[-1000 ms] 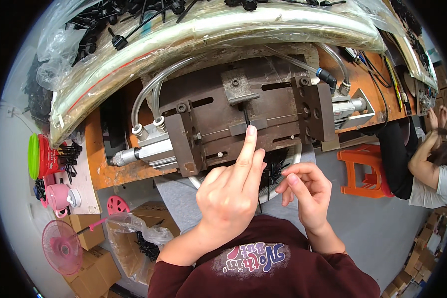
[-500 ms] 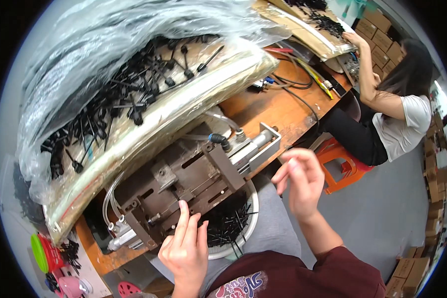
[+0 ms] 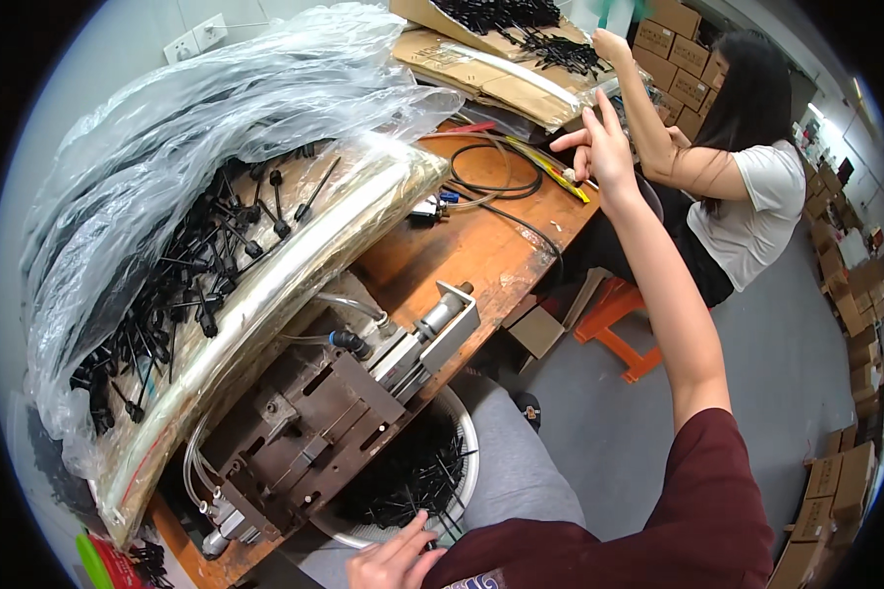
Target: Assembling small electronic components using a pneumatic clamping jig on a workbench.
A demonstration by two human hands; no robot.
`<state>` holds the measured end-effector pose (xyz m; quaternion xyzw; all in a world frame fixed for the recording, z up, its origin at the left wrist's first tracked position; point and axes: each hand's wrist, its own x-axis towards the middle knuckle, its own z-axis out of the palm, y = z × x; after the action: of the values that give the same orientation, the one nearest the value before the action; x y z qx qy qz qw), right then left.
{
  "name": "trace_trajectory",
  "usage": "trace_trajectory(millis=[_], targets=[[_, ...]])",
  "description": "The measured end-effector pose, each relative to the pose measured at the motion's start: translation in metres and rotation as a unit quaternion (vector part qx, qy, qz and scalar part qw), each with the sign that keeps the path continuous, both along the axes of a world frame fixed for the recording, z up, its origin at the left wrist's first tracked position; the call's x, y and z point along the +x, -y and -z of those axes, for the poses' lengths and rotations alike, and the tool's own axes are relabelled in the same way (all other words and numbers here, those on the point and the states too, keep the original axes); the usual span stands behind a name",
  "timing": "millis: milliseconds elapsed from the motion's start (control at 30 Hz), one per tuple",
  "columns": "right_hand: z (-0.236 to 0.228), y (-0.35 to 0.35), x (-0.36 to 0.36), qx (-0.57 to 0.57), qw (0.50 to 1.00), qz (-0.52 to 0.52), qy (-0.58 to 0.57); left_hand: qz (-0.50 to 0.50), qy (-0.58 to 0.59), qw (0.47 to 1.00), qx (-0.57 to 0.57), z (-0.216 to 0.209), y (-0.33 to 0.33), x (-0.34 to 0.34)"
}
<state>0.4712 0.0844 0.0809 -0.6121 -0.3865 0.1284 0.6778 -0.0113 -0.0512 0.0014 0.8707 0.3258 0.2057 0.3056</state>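
My right arm reaches far out over the table's right end, and my right hand (image 3: 604, 157) is raised near the co-worker's forearm. Its index finger points up and the other fingers are spread or loosely bent, with nothing clearly held. Low in the view, my left hand (image 3: 395, 560) rests by the near rim of a round white basket (image 3: 471, 432), fingers loosely bent and slightly apart. Thin black rod-like parts (image 3: 417, 481) fill the basket. Beyond it sits a brown metal fixture (image 3: 324, 417) with a pneumatic cylinder (image 3: 432, 329) at its right end.
A plastic-lined carton (image 3: 363, 211) of black rods with knobbed ends stands behind the fixture. Cables (image 3: 501, 172) lie on the wooden table (image 3: 432, 260). At right, a co-worker (image 3: 756, 196) sits on an orange stool (image 3: 619, 329) by another carton (image 3: 501, 74). Stacked boxes (image 3: 840, 481) line the floor.
My right hand has moved up and away from beside the cylinder toward the far carton. My left hand has left the fixture and dropped to the basket's rim. The view has turned rightward.
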Motion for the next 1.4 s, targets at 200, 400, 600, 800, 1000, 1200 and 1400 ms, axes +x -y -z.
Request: trace_trajectory(millis=[200,400,600,800,1000,1200,1400], targets=[[-0.007,-0.012,0.041,-0.052,0.998,0.005,-0.041,-0.027,-0.122,0.986,-0.110,0.072,0.005,-0.021],[0.014,-0.003,0.040,-0.077,0.995,-0.009,-0.064,-0.090,-0.093,0.992,-0.009,0.094,-0.001,-0.013],[0.031,0.032,-0.015,-0.071,0.995,-0.063,-0.041,-0.082,-0.034,0.996,0.021,0.117,0.006,-0.010],[0.048,0.035,0.011,-0.060,0.991,-0.054,-0.104,-0.038,-0.115,0.992,-0.039,0.098,0.010,0.003],[0.009,0.053,0.008,0.063,0.979,-0.118,-0.152,0.003,-0.096,0.995,0.017,0.096,0.014,0.005],[0.013,0.096,-0.116,-0.011,0.989,-0.141,-0.038,-0.016,-0.102,0.994,0.021,0.119,0.015,-0.008],[0.206,0.188,-0.247,-0.010,0.890,-0.322,0.324,0.019,-0.091,0.996,-0.015,0.109,0.009,0.008]])
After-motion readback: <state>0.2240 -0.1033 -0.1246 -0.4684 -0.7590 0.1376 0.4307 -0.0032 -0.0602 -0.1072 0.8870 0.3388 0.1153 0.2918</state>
